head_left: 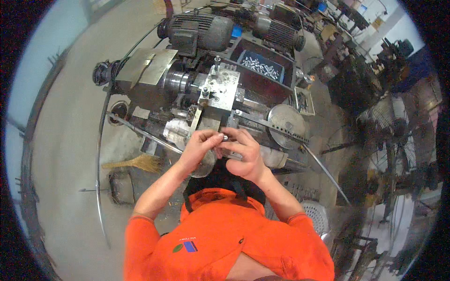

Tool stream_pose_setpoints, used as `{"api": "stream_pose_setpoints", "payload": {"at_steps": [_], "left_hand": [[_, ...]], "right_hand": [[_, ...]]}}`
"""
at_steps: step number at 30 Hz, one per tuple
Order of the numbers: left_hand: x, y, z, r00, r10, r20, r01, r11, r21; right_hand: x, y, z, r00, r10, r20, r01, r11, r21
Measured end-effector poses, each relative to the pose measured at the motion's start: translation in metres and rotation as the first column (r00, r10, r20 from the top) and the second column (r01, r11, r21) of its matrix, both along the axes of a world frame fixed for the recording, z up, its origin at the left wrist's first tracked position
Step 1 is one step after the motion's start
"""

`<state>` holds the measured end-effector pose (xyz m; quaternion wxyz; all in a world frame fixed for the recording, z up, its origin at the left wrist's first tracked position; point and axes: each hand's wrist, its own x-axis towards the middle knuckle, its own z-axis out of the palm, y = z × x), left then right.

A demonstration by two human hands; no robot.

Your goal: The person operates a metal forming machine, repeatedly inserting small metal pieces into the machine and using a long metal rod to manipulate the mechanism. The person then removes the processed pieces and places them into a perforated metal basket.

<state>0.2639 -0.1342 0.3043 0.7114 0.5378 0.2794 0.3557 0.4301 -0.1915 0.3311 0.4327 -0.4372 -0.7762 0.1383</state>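
Note:
In front of a small lathe, both my hands meet over a small shiny metal part. My left hand is closed, its thumb and fingertips pinching the part from the left. From the right, my right hand has its fingers curled round the same part, partly hiding it. Just beyond the hands lies the lathe's bright tool plate, with bolts standing up from it. The round chuck is to the left of that plate. A round handwheel shows below my left wrist.
A blue bin of small metal parts stands behind the lathe. A large motor sits at the back. On the right are a metal disc and a long bar. A straw broom lies on the left floor.

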Motion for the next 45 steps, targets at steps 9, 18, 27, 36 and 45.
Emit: {"api": "stream_pose_setpoints", "payload": {"at_steps": [9, 18, 27, 36, 45], "left_hand": [[-0.03, 0.021, 0.014, 0.939, 0.069, -0.336, 0.016, 0.97, 0.243], [-0.212, 0.039, 0.047, 0.229, 0.682, -0.694, 0.078, 0.698, 0.712], [-0.341, -0.042, -0.041, -0.195, 0.564, -0.802, -0.194, 0.78, 0.595], [-0.367, -0.01, -0.064, -0.352, 0.595, -0.723, -0.179, 0.715, 0.676], [-0.509, 0.054, -0.085, -0.594, 0.518, -0.615, 0.062, 0.792, 0.607]], "right_hand": [[-0.01, 0.04, 0.009, 0.953, 0.202, 0.225, -0.197, 0.979, -0.045], [-0.037, 0.186, 0.014, 0.742, 0.038, 0.669, -0.091, 0.995, 0.044], [-0.054, 0.242, -0.016, 0.802, 0.108, 0.587, 0.105, 0.943, -0.316], [-0.053, 0.25, -0.026, 0.815, 0.151, 0.56, -0.011, 0.969, -0.245], [-0.06, 0.246, -0.024, 0.865, 0.085, 0.495, 0.057, 0.963, -0.264]]}}
